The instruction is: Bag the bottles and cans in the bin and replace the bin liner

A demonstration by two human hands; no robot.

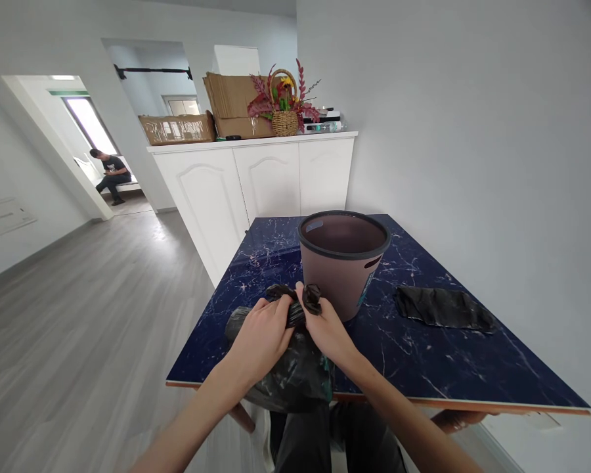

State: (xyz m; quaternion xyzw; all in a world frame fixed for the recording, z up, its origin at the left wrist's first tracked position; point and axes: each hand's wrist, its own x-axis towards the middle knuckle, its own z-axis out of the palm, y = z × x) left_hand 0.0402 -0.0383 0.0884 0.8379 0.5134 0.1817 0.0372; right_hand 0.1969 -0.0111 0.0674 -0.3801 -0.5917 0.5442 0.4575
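Observation:
A filled black garbage bag point(295, 371) hangs at the table's near edge, its neck bunched up at the top. My left hand point(263, 328) is closed around one gathered end of the bag's neck. Close beside it, my right hand point(325, 328) grips the other end, and a twisted tuft of plastic sticks out over its fingers. Just behind my hands stands a brownish-mauve trash can point(329, 276) with a dark rim, upright; the part of its inside that shows holds nothing I can see. Further right lies a folded black garbage bag point(443, 309), flat on the table.
The table point(414, 368) has a dark blue marbled top with an orange-brown edge. Behind it a white cabinet point(266, 177) carries cardboard boxes point(177, 128), a flower basket point(284, 123) and a plastic bottle point(331, 126). Far left, a person point(112, 172) sits beyond a doorway.

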